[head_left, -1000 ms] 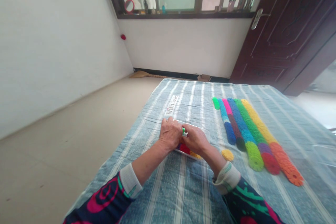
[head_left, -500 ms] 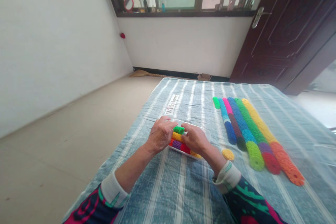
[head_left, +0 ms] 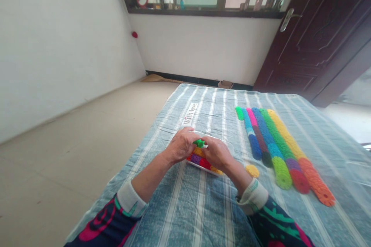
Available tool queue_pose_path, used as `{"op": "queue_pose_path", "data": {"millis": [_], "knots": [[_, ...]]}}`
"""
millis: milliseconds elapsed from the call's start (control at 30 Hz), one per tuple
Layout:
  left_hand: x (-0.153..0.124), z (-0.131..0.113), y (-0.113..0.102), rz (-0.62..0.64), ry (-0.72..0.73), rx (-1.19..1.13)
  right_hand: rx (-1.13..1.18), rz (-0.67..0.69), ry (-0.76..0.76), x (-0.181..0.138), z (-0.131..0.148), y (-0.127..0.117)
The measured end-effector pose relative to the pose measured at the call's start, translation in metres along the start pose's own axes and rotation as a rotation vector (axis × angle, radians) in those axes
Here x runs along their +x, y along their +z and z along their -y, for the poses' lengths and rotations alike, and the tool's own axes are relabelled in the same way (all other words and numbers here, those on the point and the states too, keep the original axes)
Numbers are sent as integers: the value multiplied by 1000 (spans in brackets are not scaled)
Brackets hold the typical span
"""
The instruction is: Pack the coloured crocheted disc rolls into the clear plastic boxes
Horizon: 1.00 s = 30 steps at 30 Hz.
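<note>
A clear plastic box (head_left: 229,147) sits on the striped blue cloth and holds rows of coloured discs (head_left: 199,158) in yellow, purple and red. Both of my hands are over it. My left hand (head_left: 182,144) and my right hand (head_left: 216,152) pinch a short green stack of discs (head_left: 198,142) between their fingertips, just above the box's rows. Part of the box is hidden under my right hand.
Long rows of coloured discs (head_left: 275,150) lie on the striped cloth (head_left: 203,208) to the right. A single yellow disc (head_left: 252,170) lies near my right wrist. A clear plastic sheet (head_left: 348,185) covers the right side. Bare floor (head_left: 72,142) is to the left, a dark door (head_left: 319,34) beyond.
My hands, tight together a second ago, parted a little and showed the green stack and the box's rows. Now they have closed in on the green stack again.
</note>
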<state>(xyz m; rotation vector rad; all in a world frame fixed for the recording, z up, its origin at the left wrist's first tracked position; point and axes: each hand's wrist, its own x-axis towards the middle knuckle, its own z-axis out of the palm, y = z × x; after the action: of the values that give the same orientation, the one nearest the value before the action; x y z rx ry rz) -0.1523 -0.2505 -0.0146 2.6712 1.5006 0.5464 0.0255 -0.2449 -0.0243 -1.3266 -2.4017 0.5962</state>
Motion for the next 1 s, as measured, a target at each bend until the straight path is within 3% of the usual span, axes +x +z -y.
{"op": "queue_pose_path", "data": {"millis": [267,567,867,1000], "knots": [[10,7,6,33,-3,-6,77,5,122,3,-1,1],[15,5,8,25,22,-18,33,30,60,0,3,4],[18,0,10,68,95,149,49,15,58,-1,1,6],[16,1,13,49,92,173,116,-57,7,-5,1,-2]]}}
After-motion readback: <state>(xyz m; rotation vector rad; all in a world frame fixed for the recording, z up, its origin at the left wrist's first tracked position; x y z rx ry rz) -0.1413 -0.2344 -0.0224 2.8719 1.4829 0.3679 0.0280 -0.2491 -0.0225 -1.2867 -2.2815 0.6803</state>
